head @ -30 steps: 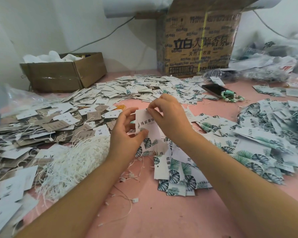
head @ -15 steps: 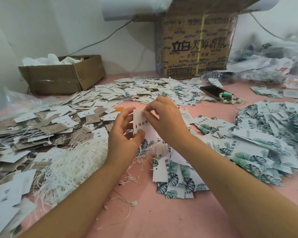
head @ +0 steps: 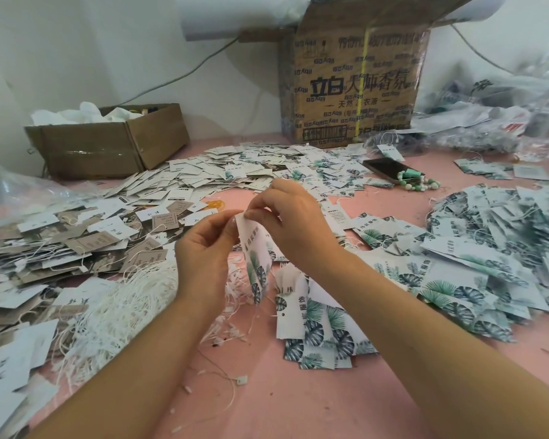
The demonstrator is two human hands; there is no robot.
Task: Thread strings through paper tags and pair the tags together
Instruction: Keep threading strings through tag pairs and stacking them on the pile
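Held up at frame centre above a pink bench (head: pixel 298 403): a leaf-printed paper tag (head: pixel 256 264), hanging upright. Top edge pinched from both sides, by the grip of the left hand (head: pixel 203 251) and of the right hand (head: pixel 293 217), fingertips nearly meeting. At lower left, a loose bundle of white strings (head: pixel 118 308). Just below centre, a fanned stack of matching tags (head: pixel 317 327).

White tags (head: pixel 256 261) with green leaf print; pink table (head: pixel 298 403).
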